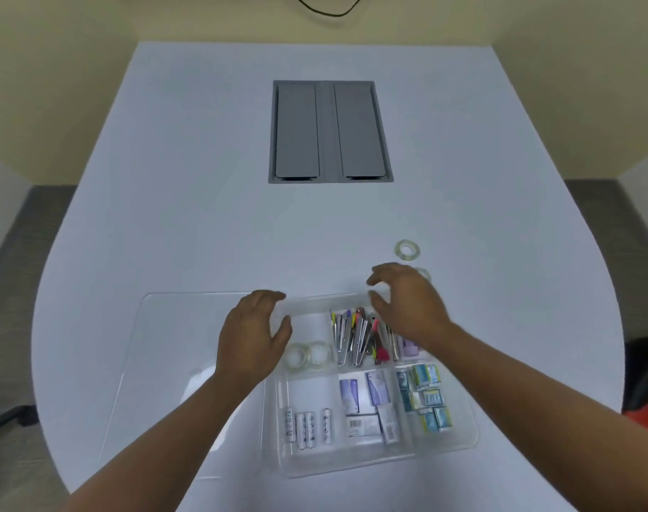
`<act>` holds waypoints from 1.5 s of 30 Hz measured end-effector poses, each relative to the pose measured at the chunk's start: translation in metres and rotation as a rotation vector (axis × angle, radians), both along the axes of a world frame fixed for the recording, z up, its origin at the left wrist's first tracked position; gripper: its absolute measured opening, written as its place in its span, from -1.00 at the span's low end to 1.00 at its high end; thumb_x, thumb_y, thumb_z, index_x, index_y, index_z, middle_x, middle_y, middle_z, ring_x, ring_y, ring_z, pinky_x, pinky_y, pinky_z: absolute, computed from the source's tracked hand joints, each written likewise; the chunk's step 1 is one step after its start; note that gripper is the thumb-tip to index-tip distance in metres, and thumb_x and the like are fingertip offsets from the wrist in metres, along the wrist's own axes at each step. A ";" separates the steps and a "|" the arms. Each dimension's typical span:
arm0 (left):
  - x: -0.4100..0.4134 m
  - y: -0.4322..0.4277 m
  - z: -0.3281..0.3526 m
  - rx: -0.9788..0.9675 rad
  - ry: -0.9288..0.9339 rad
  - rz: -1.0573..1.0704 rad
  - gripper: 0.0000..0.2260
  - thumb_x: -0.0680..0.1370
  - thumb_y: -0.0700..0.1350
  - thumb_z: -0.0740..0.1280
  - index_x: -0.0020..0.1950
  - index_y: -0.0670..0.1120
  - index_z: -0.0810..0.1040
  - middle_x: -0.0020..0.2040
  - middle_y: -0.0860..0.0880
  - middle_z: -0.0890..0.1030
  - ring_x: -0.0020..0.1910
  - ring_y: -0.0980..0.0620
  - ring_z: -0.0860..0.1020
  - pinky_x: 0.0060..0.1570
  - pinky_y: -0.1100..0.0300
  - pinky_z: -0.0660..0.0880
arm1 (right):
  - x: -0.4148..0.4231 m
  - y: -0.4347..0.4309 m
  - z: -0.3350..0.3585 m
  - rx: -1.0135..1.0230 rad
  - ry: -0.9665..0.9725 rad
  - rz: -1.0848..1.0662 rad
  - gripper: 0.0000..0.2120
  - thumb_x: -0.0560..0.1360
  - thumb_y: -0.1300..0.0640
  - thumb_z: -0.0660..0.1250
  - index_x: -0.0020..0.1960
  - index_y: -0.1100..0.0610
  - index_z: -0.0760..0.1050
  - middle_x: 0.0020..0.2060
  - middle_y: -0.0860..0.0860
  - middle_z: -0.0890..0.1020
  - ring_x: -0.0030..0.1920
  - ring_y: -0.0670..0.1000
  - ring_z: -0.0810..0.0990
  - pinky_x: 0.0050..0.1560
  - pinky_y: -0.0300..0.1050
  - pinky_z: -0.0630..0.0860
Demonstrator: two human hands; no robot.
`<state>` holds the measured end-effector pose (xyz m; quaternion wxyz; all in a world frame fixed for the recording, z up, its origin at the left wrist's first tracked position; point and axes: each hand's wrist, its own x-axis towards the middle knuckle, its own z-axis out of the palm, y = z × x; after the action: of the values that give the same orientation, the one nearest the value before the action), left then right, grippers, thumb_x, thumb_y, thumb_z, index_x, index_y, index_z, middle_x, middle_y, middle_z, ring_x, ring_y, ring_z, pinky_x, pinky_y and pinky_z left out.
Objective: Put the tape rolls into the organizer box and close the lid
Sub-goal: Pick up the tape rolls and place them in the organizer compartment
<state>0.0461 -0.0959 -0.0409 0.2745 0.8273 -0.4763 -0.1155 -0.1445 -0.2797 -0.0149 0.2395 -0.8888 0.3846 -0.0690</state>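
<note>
A clear organizer box sits on the white table in front of me. Its clear lid lies flat and open to the left. Two clear tape rolls rest in the box's far-left compartment. Another tape roll lies on the table beyond the box, and a second one peeks out behind my right hand. My left hand hovers over the box's left edge, fingers apart, holding nothing. My right hand is spread over the box's far edge, empty.
Other compartments hold several batteries, staplers and clips, and small boxes. A grey cable hatch is set into the table farther away. Dark and orange items lie on the floor at the right.
</note>
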 end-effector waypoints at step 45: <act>-0.027 -0.238 -0.036 0.286 -0.006 -0.412 -0.77 0.47 -0.06 0.41 0.06 -0.13 0.55 0.15 -0.10 0.46 0.04 -0.14 0.53 0.03 0.02 0.51 | -0.079 -0.131 -0.089 0.009 0.099 -0.016 -0.84 0.39 0.12 0.47 -0.05 0.09 0.60 0.16 -0.04 0.64 0.16 0.07 0.56 0.01 -0.06 0.54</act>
<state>0.0189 -0.3340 -0.0765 0.1240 0.7434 -0.6146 -0.2328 -0.2237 -0.4106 -0.1035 0.2238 -0.8869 0.4034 -0.0253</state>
